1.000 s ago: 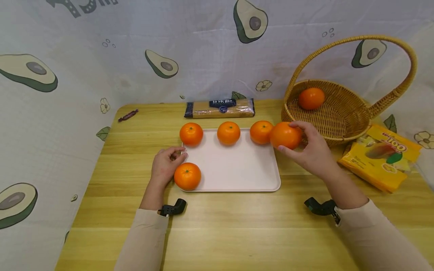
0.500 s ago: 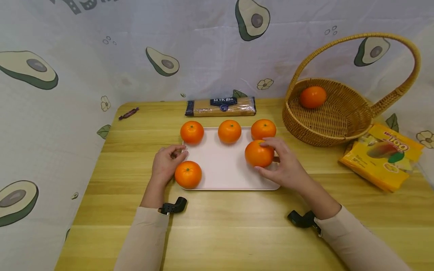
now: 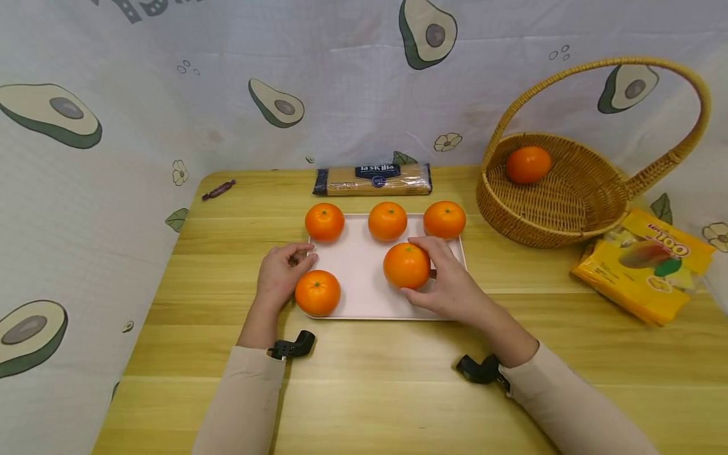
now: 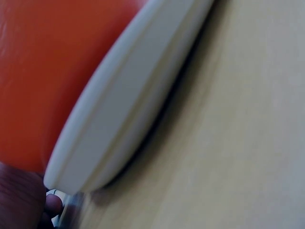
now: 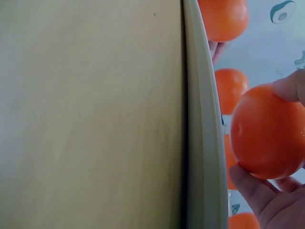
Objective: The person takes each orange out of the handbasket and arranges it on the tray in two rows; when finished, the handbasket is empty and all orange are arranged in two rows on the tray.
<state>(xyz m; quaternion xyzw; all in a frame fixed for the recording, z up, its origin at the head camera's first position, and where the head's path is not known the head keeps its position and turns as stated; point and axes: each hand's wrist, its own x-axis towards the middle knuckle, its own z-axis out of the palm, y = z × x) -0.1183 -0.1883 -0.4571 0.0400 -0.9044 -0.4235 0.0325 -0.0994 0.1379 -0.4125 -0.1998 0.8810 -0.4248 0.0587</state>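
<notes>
My right hand (image 3: 452, 284) grips an orange (image 3: 406, 266) between thumb and fingers over the right half of the white tray (image 3: 364, 297). In the right wrist view the held orange (image 5: 267, 131) shows just past the tray's rim; whether it touches the tray I cannot tell. My left hand (image 3: 279, 275) holds the tray's left rim with bent fingers. Beside that hand, an orange (image 3: 318, 293) sits in the front left corner. Along the back edge stand a left orange (image 3: 325, 222), a middle orange (image 3: 387, 221) and a right orange (image 3: 445, 220).
A wicker basket (image 3: 537, 230) with a tall handle stands at the back right, one orange (image 3: 528, 165) inside. Right of it lies a yellow mango-print packet (image 3: 643, 265). A spaghetti pack (image 3: 372, 180) lies behind the tray, and a wrapped candy (image 3: 218, 189) at the far left.
My right hand has carried the orange leftward and towards me, from beside the basket to over the tray. The left hand has stayed at the tray's left rim.
</notes>
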